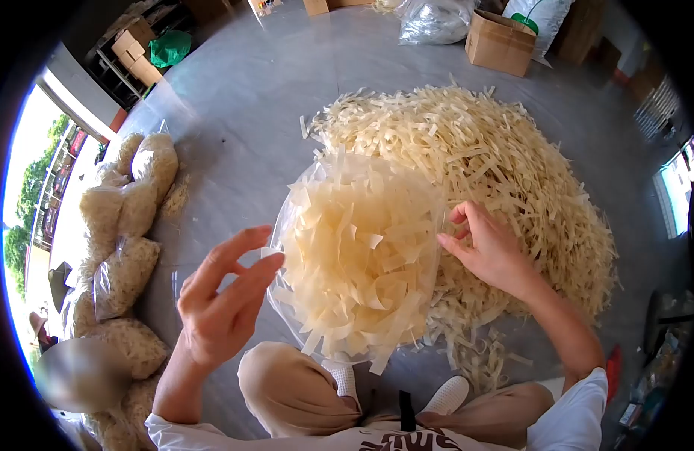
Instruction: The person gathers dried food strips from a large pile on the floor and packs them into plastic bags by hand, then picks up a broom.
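Observation:
A clear plastic bag stands in front of me, mouth up, filled with pale yellow, flat, ribbon-like strips. Some strips poke over its near rim. My left hand is at the left side of the rim, with thumb and fingers curved around the film's edge. On the opposite side, my right hand has its thumb and bent forefinger at the rim. The film between the fingertips is thin and hard to make out. Right behind the bag rises a large heap of the same strips.
Filled clear bags line the floor at the left, by a bright doorway. A cardboard box and silvery plastic bags stand at the back. My bent legs are close to the bag. Loose strips lie near my right foot.

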The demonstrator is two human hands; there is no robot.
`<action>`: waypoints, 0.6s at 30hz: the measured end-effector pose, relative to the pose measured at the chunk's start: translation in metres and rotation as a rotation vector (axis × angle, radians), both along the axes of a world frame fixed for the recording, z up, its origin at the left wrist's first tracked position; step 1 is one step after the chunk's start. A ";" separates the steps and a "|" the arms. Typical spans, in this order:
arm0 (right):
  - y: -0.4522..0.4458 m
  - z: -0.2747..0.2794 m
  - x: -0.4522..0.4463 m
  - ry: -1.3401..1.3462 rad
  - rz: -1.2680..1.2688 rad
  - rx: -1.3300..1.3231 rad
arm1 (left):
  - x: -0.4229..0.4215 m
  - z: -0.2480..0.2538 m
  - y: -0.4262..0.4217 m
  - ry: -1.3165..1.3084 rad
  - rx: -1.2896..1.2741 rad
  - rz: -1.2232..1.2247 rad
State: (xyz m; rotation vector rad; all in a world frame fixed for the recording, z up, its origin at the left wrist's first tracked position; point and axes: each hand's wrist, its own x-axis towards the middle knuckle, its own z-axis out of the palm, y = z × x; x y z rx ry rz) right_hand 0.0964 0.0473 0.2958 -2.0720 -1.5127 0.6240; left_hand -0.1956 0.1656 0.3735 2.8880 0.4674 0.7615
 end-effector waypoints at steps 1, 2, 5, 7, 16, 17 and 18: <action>-0.002 -0.009 0.001 -0.002 -0.001 -0.002 | -0.002 -0.002 -0.001 -0.064 -0.048 0.149; -0.003 -0.018 0.002 0.022 0.002 -0.094 | -0.003 -0.004 -0.001 -0.127 -0.095 0.298; -0.002 -0.029 -0.001 0.042 -0.007 -0.173 | -0.003 -0.019 0.008 0.036 -0.366 0.444; 0.002 -0.031 -0.004 0.035 -0.017 -0.162 | -0.009 -0.036 0.013 0.177 -0.611 0.494; 0.015 -0.051 -0.005 0.478 -0.055 0.037 | -0.039 -0.078 0.038 -0.167 -1.067 0.493; 0.018 -0.041 -0.009 0.530 -0.073 0.112 | -0.044 -0.079 0.046 -0.307 -1.199 0.507; 0.023 -0.032 -0.014 0.584 -0.092 0.188 | -0.047 -0.076 0.056 -0.456 -1.237 0.503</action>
